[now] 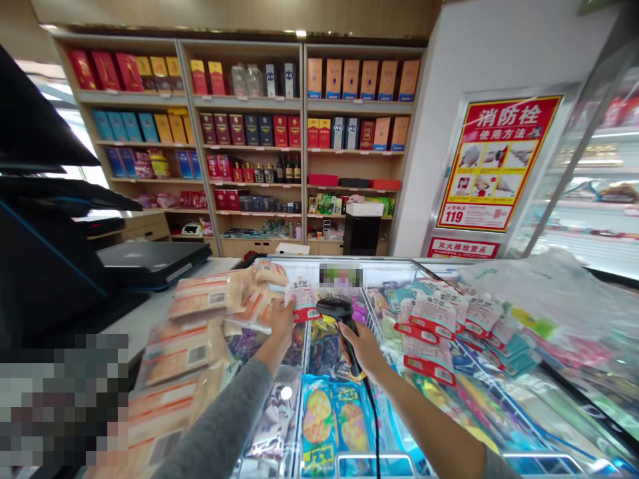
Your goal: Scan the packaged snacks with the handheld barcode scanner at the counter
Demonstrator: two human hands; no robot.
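My left hand (283,318) is closed on the edge of a small white and red snack packet (302,299), held up above the glass-topped freezer. In my right hand (363,346) is a black barcode scanner (335,307), its fingers wrapped round the handle. The scanner's head points left at the packet, with a small gap between them. A black cable (373,426) runs down from the handle. Left of my left arm lie several clear packages with orange stripes and barcodes (202,356). On the right is a spread pile of white, red and blue packets (432,316).
Under the glass, the freezer (344,259) holds blue and yellow packs (319,422) in wire baskets. A clear plastic bag (564,286) lies at right. Black counter equipment (44,259) stands at left. Shelves of boxes and bottles (249,130) line the back wall.
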